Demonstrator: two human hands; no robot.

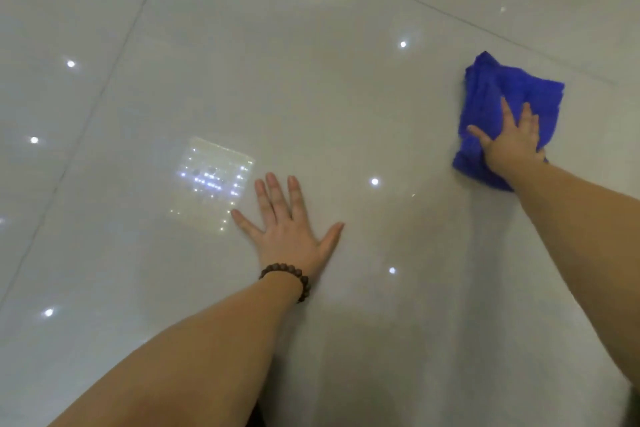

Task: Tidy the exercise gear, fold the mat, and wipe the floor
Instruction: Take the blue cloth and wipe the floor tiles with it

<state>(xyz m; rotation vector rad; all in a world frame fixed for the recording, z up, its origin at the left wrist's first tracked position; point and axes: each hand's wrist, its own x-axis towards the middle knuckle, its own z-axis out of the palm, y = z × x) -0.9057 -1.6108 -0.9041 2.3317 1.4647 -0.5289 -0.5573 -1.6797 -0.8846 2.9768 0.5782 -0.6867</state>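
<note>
The right hand (pixel 510 140) lies flat on a blue cloth (pixel 498 104), fingers straight and a little spread, pressing the cloth down onto the floor (pixel 311 80). Nothing is curled round the cloth; the palm and fingers simply bear on it from above. The cloth is rumpled and loosely folded, with its far end reaching beyond the fingertips and its near edge showing under the wrist. It sits at the right of the view, close to a dark grout line that runs diagonally across the upper right.

The left hand (pixel 287 229) is released and holds nothing. It rests palm down on the bare floor, fingers straight and fanned, thumb stretched out toward the right. A bracelet of dark brown beads (pixel 287 276) circles the left wrist. Both forearms are bare and reach in from the bottom edge of the view, the two hands well apart from each other.

The floor is made of large, glossy, pale tiles. Another grout line slants down the left side. The shiny surface reflects many small white points of light, a square patch of clustered lights just beyond the left hand, and a round cluster near the top edge. No container of any kind shows here, so the cloth is the only loose thing on the tiles.
</note>
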